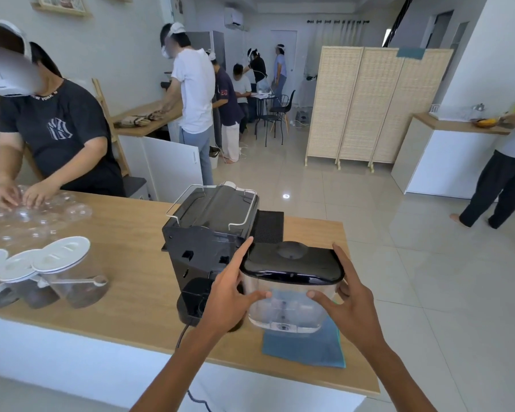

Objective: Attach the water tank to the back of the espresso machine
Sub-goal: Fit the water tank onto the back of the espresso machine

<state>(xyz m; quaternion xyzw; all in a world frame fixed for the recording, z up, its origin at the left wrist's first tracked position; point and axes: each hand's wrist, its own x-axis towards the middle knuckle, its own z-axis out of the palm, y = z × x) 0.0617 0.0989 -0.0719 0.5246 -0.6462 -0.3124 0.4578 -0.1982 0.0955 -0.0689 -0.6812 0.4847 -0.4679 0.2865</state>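
Note:
A clear water tank [286,304] with a glossy black lid hangs just above the wooden counter, right of the black espresso machine [208,230]. My left hand [229,295] grips the tank's left side, fingers up along the lid edge. My right hand [348,304] grips its right side, thumb across the front. The machine's back faces me, showing slots and a round base socket [195,292]. The tank sits beside the machine, apart from its back.
A blue cloth [306,349] lies under the tank. A black mat [268,226] lies behind the machine. Lidded jars [72,272] stand at the left. A person [57,138] handles clear plastic cups at the far left. The machine's power cord [182,334] drops over the counter's near edge.

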